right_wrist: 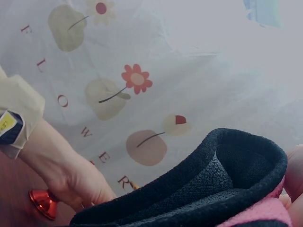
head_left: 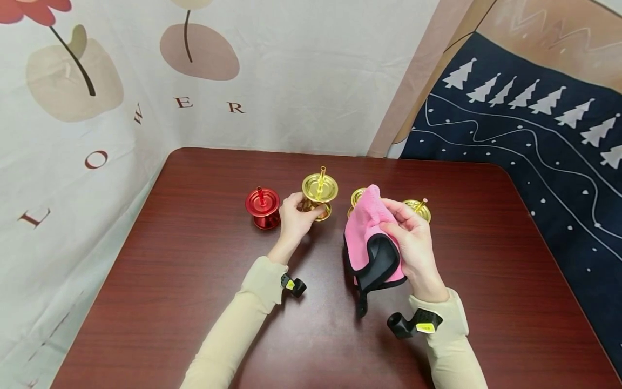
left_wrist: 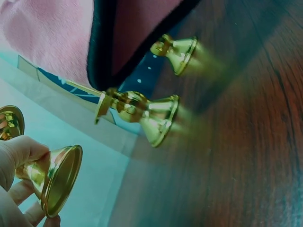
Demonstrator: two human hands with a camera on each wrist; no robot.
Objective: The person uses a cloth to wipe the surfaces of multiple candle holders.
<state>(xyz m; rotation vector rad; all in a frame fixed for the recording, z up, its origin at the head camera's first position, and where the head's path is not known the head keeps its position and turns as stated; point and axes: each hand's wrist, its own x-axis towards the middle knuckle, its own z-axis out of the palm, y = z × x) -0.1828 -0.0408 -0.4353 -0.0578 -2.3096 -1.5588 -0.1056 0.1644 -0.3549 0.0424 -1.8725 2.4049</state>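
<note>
My left hand (head_left: 296, 220) grips a shiny gold candle holder (head_left: 319, 188) by its narrow stem, thumb across the near side. In the left wrist view the hollow underside of its base (left_wrist: 62, 178) shows, tilted and raised from the table. The right hand (head_left: 419, 246) pinches a pink cloth (head_left: 365, 229) with black edging and a dark inner side, which hangs down in folds. Behind the cloth stands another gold candle holder (left_wrist: 156, 118), partly covered in the head view. Just left of my left hand is a red candle holder (head_left: 262, 204).
One more gold candle holder (head_left: 419, 209) stands behind the right hand. Everything is on a dark reddish wooden table (head_left: 194, 259) with rounded far corners. A pale printed curtain (head_left: 301, 70) hangs behind it, and a navy tree-patterned cloth (head_left: 510, 135) lies beyond its right side.
</note>
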